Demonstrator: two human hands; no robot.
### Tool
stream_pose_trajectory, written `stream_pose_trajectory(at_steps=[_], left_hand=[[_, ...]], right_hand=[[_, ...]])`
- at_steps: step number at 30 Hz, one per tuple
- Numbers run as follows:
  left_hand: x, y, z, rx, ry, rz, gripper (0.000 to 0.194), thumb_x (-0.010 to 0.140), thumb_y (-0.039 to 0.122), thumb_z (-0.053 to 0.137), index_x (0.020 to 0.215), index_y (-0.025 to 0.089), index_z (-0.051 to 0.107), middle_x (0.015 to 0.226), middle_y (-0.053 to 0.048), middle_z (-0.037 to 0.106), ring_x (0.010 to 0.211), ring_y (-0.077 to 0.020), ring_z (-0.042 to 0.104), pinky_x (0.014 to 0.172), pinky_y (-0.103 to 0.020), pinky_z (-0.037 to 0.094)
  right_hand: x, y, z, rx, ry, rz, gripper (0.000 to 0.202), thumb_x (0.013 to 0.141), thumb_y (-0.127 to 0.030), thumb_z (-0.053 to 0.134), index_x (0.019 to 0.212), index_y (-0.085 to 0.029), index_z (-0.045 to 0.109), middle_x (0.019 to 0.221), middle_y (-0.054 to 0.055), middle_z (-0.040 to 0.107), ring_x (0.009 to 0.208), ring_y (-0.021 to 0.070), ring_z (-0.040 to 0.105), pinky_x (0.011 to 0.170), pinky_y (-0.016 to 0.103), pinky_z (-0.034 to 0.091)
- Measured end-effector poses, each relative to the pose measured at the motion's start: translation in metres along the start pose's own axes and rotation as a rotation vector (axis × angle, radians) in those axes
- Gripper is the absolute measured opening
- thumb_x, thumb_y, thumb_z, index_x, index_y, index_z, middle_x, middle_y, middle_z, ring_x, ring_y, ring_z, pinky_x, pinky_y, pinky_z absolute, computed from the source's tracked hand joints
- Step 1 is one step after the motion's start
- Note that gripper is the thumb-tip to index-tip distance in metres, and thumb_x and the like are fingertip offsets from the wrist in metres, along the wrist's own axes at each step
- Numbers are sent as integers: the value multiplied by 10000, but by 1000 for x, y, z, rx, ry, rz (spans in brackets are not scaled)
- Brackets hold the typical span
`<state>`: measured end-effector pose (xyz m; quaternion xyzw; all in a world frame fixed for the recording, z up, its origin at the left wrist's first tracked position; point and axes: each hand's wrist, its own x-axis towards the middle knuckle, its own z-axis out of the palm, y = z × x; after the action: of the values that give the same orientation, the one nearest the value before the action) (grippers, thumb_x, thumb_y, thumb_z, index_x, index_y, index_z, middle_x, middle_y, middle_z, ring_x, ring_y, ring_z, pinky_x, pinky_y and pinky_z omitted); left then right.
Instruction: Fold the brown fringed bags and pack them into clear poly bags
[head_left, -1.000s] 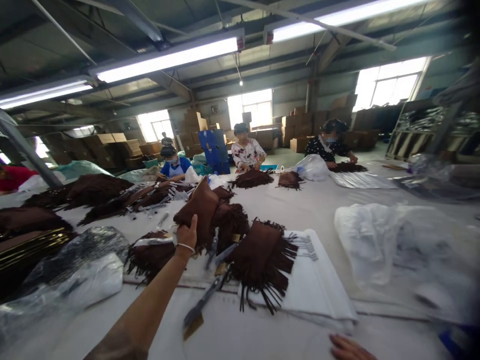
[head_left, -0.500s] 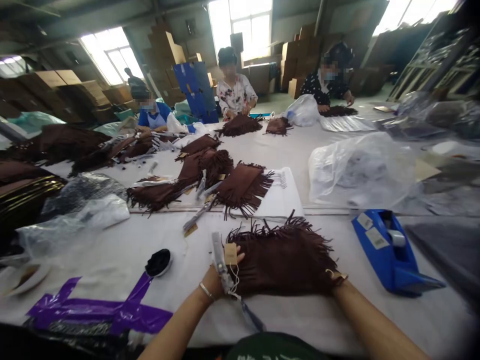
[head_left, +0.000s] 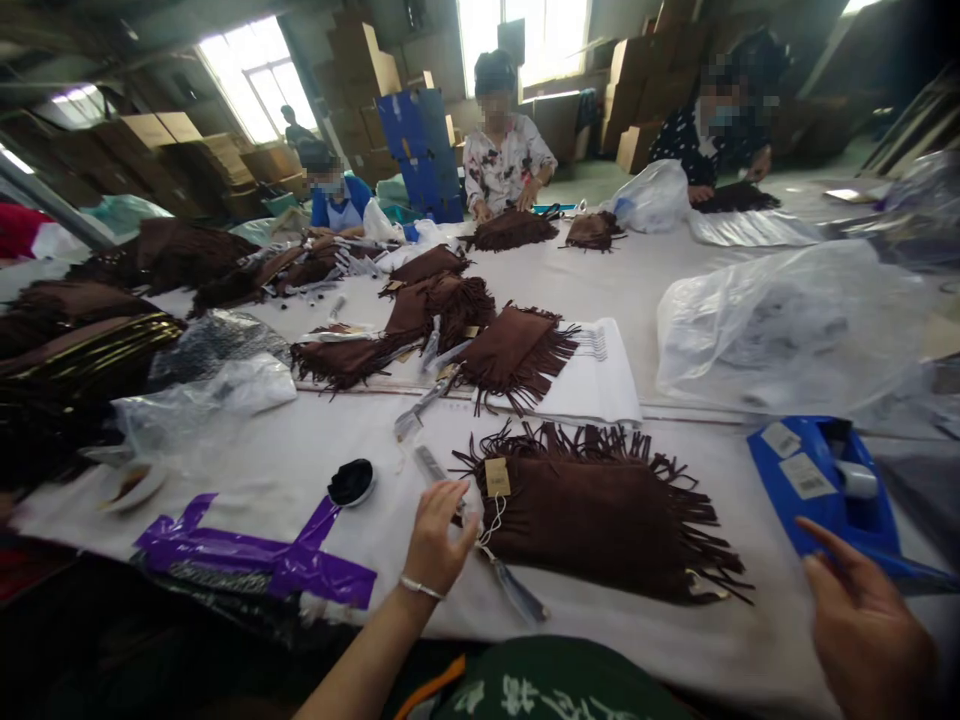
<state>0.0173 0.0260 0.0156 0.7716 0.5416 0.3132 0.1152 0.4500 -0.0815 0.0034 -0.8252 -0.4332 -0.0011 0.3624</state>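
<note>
A dark brown fringed bag (head_left: 600, 515) lies flat on the table before me, with a tan paper tag (head_left: 497, 477) on a white string at its left end. My left hand (head_left: 439, 535) has its fingers and thumb closed around a strap wrapped in clear plastic (head_left: 431, 465), beside that end. The strap's wrapped tail (head_left: 517, 590) trails down toward the table's front edge. My right hand (head_left: 866, 620) is off the bag, its index finger stretched out by the blue tape dispenser (head_left: 814, 480); it holds nothing that I can see.
Purple tape (head_left: 247, 550) and a small dish of black material (head_left: 351, 483) sit at the left. More brown fringed bags (head_left: 517, 350) lie beyond, near a white sheet (head_left: 600, 380). A clear plastic bag (head_left: 787, 320) stands at right. Several people (head_left: 506, 165) work across the table.
My right hand has left the bag's right end and moved right to the tape dispenser. My left hand has come off the bag's edge onto the wrapped strap. The view has shifted slightly.
</note>
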Motion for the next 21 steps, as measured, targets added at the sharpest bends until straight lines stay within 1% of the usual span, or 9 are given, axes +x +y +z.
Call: stream_pose_trajectory(at_steps=[1, 3, 5, 7, 9, 12, 15, 17, 21], left_hand=[[6, 8, 9, 18, -59, 58, 505, 831, 392, 573, 1286, 187, 494, 1295, -98, 530, 1272, -287, 391, 1074, -457, 333], [19, 18, 30, 44, -149, 108, 685, 799, 452, 611, 1375, 166, 377, 1398, -123, 418, 1332, -324, 288, 1079, -502, 294], [32, 19, 49, 56, -178, 75, 686, 826, 472, 572, 1394, 166, 337, 1426, -134, 374, 1348, -330, 254, 1073, -521, 278], [44, 13, 62, 48, -173, 2, 611, 857, 436, 537, 1374, 160, 365, 1410, -148, 395, 1345, -328, 262, 1077, -543, 241], [55, 3, 69, 24, -177, -54, 568, 826, 384, 585, 1321, 148, 436, 1355, -169, 458, 1308, -343, 326, 1069, -574, 220], [64, -11, 65, -34, -187, -60, 526, 735, 272, 674, 1229, 158, 534, 1229, -147, 571, 1189, -318, 471, 1042, -536, 300], [62, -19, 50, -99, -130, -60, 444, 765, 171, 610, 1206, 174, 560, 1056, -92, 650, 1061, -238, 553, 979, -420, 412], [55, -21, 38, -141, -70, -83, 386, 806, 160, 556, 1191, 177, 574, 964, -72, 661, 990, -205, 579, 935, -371, 453], [37, -28, 14, -238, 44, -166, 295, 864, 232, 515, 1138, 194, 615, 1029, -62, 658, 976, -174, 608, 927, -328, 479]], right_hand=[[1, -27, 0, 28, 8, -4, 420, 894, -434, 422, 1291, -321, 501, 1231, 119, 582, 1092, 307, 570, 921, 461, 439], [2, -86, 11, 165, -60, -233, 430, 911, -395, 388, 1316, -267, 464, 1340, 54, 500, 1244, 266, 447, 1082, 447, 316], [-2, -132, 35, 225, -148, -497, 442, 928, -348, 360, 1353, -238, 406, 1386, 49, 451, 1297, 248, 381, 1105, 457, 279], [-9, -153, 65, 148, -289, -733, 470, 930, -323, 375, 1392, -242, 341, 1419, 37, 415, 1330, 236, 327, 1119, 460, 240], [-18, -153, 94, 9, -420, -877, 488, 928, -332, 388, 1406, -263, 315, 1433, 21, 396, 1342, 228, 305, 1122, 458, 218], [-28, -137, 119, -122, -494, -923, 493, 921, -363, 395, 1400, -270, 327, 1441, 11, 382, 1346, 226, 297, 1117, 461, 210], [-29, -128, 122, -131, -480, -926, 496, 917, -372, 399, 1396, -264, 336, 1441, 5, 382, 1349, 223, 290, 1119, 456, 202], [-28, -129, 120, -122, -469, -923, 491, 915, -372, 401, 1390, -261, 347, 1433, 2, 394, 1347, 222, 296, 1118, 450, 209], [-28, -131, 120, -114, -463, -912, 480, 915, -377, 405, 1378, -257, 366, 1426, -5, 404, 1345, 222, 300, 1117, 452, 215]])
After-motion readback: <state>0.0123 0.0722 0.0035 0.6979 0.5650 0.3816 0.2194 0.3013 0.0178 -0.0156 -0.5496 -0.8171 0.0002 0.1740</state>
